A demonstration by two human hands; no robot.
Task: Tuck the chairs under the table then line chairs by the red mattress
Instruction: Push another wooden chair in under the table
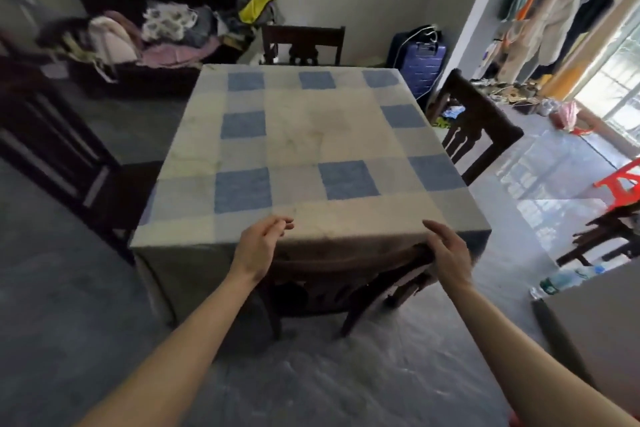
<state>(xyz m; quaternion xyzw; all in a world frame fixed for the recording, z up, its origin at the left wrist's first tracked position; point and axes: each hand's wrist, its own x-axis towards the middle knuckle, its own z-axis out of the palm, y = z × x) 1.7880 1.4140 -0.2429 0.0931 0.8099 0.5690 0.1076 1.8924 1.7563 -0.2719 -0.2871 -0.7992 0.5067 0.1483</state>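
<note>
A dark wooden chair (69,163) stands left of the checked-cloth table (311,142). The left hand (258,246), fingers loosely curled and empty, hovers over the near chair (346,288), tucked under the table edge. The right hand (450,253), fingers together, rests on its backrest.

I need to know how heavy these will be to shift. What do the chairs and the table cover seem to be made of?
The chairs look like dark stained wood, with carved slatted backs. The table cover seems soft woven cloth, matte blue and cream checks, draping over the edges.
</note>
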